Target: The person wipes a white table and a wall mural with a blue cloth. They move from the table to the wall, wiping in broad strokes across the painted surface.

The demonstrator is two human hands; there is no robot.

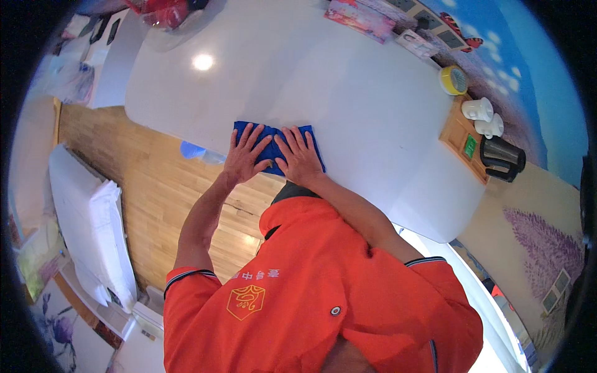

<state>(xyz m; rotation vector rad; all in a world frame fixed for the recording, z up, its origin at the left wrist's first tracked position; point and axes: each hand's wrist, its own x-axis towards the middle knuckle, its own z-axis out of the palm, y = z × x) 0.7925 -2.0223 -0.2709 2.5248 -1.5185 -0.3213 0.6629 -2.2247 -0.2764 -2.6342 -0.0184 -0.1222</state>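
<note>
A folded blue cloth (pixel 275 151) lies at the near edge of a white tabletop (pixel 326 84), close in front of my body. My left hand (pixel 245 156) rests palm down on its left part, with the fingers spread. On the right part, my right hand (pixel 298 156) is pressed flat too, its fingers a little apart. Both thumbs point inward with a small gap between them. Neither hand is closed around the cloth; the area beneath the palms is hidden.
A wooden tray (pixel 459 133) at right carries white cups (pixel 477 109) and a dark electric kettle (pixel 503 156). Beside it stands a yellow-rimmed round container (pixel 452 80). A pink box (pixel 359 21) sits along the wall. Red objects in clear wrap (pixel 168 11) stand far left. A bed (pixel 93 224) is at left.
</note>
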